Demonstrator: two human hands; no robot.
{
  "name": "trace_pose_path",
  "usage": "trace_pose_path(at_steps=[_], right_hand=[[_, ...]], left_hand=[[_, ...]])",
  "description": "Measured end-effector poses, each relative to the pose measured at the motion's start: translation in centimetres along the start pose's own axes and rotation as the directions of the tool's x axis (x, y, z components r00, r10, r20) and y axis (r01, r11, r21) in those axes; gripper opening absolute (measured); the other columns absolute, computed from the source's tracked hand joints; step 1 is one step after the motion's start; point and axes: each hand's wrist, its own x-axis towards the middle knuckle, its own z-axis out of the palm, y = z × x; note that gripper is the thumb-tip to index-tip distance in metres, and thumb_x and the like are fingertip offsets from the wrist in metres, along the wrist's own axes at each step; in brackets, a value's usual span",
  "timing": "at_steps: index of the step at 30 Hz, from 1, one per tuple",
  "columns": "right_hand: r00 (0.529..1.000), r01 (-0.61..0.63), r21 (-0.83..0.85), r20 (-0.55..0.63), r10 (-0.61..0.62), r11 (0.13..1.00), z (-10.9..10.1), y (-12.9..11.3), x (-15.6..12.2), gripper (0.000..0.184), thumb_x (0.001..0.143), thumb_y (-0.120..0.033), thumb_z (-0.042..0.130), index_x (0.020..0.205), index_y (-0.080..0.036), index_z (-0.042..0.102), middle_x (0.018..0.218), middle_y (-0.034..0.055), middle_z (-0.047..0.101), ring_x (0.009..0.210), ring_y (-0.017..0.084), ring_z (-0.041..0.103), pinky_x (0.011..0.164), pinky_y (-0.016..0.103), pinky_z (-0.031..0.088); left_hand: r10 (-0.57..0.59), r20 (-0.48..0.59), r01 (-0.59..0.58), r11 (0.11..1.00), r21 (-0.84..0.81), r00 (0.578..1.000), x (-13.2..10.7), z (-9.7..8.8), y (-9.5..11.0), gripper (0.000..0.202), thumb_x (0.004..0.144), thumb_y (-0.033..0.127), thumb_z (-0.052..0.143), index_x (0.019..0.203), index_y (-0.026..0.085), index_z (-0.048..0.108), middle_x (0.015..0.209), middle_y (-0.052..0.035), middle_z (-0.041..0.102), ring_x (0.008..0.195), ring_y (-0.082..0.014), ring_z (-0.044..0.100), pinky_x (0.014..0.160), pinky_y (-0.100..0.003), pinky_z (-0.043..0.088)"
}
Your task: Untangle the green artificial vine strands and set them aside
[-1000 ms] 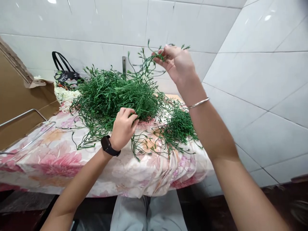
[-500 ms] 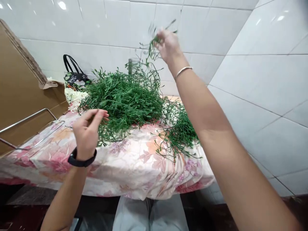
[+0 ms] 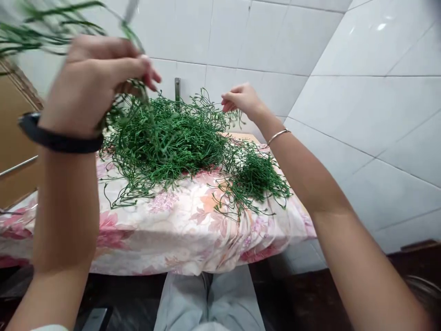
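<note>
The larger stem pile point(image 3: 172, 142) lies on the tablecloth point(image 3: 155, 243), left of the smaller pile point(image 3: 258, 177); the wall point(image 3: 262, 37) stands behind.

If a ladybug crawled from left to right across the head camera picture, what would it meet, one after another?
Brown cardboard → the person's bare left hand → big tangled pile of thin green stems → the person's bare right hand → thin silver bangle.

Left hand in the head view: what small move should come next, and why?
I'd probably lift the left hand slightly clear of the large heap of green stems: the blurred strands in its grip partly overlap the heap in this view, and whether any are snagged is too unclear to tell.
</note>
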Motion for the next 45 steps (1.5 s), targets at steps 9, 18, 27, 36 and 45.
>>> trace_pose_path(at_steps=[9,18,27,36,45], right_hand=[[0.953,-0.114,0.492,0.299,-0.045,0.863,-0.7,-1.2,-10.6,0.068,0.069,-0.074,0.031,0.091,-0.019,0.063,0.09,0.0069,0.067,0.094,0.02,0.06,0.078,0.033,0.049],[0.971,-0.068,-0.351,0.19,0.143,0.934,-0.4,6.2,-8.7,0.072,0.05,-0.038,0.075,0.114,-0.016,0.051,0.109,0.0132,0.059,0.102,0.029,0.054,0.087,0.04,0.044],[0.969,-0.163,-0.282,0.134,0.207,0.945,4.5,5.0,-1.2,0.013,0.061,-0.018,0.066,0.069,-0.014,0.057,0.056,0.0031,0.057,0.055,0.016,0.057,0.054,0.031,0.05],[0.991,0.136,0.022,0.001,-0.136,0.991,7.4,1.2,4.0,0.038,0.086,-0.045,0.036,0.109,-0.015,0.046,0.106,0.0076,0.056,0.089,0.01,0.056,0.075,0.019,0.046],[0.94,0.342,-0.439,0.158,-0.303,0.831,4.8,0.2,2.8,0.051,0.079,-0.058,0.041,0.091,-0.014,0.064,0.094,0.0091,0.063,0.09,0.019,0.056,0.082,0.032,0.039]], left_hand=[[0.322,0.603,-0.424,0.905,0.03,0.73,0.0,9.3,-0.5,0.017,0.074,0.021,0.053,0.058,0.014,0.056,0.076,-0.0028,0.053,0.073,-0.0124,0.049,0.068,-0.028,0.04],[0.229,0.591,-0.491,0.807,0.329,0.773,-1.6,11.7,-4.2,0.023,0.073,0.028,0.049,0.053,0.016,0.049,0.073,-0.0049,0.051,0.081,-0.0181,0.048,0.069,-0.029,0.04],[0.114,0.645,-0.355,0.899,0.257,0.756,-2.3,11.0,-7.7,0.026,0.077,0.027,0.042,0.055,0.015,0.048,0.071,-0.0041,0.053,0.07,-0.0144,0.048,0.068,-0.027,0.038],[0.065,0.685,-0.286,0.934,0.215,0.726,-3.9,11.0,-8.6,0.025,0.076,0.023,0.041,0.052,0.016,0.035,0.057,0.0013,0.04,0.054,-0.0095,0.036,0.056,-0.024,0.027],[0.049,0.679,-0.303,0.917,0.261,0.733,-4.3,11.5,-8.8,0.026,0.074,0.023,0.043,0.05,0.016,0.036,0.052,0.0018,0.039,0.051,-0.0092,0.033,0.052,-0.024,0.024]])
